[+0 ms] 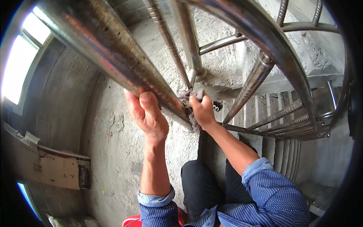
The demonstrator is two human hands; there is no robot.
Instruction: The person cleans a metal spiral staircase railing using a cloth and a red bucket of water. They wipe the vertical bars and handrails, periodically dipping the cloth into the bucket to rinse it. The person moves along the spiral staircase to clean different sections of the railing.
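A thick metal newel post (122, 54) with dull, rust-coloured stains slants from the upper left down to the concrete landing. My left hand (150, 116) grips it partway along, thumb on the near side and fingers partly hidden behind. Bunched in my right hand (202, 110) is a grey-brown rag (192, 119), pressed to the post near its foot. A ringed metal baluster (167, 39) and a second, smooth post (187, 37) stand just beyond the rag. Overhead at right curves a stained metal handrail (255, 25).
Concrete steps (263, 110) descend at right, beside more ringed balusters (251, 85). Rough concrete landing (119, 153) lies at left. A flattened cardboard box (58, 170) bearing writing sits against the block wall (65, 73) below a bright window (19, 68). Something red (132, 221) is beneath me.
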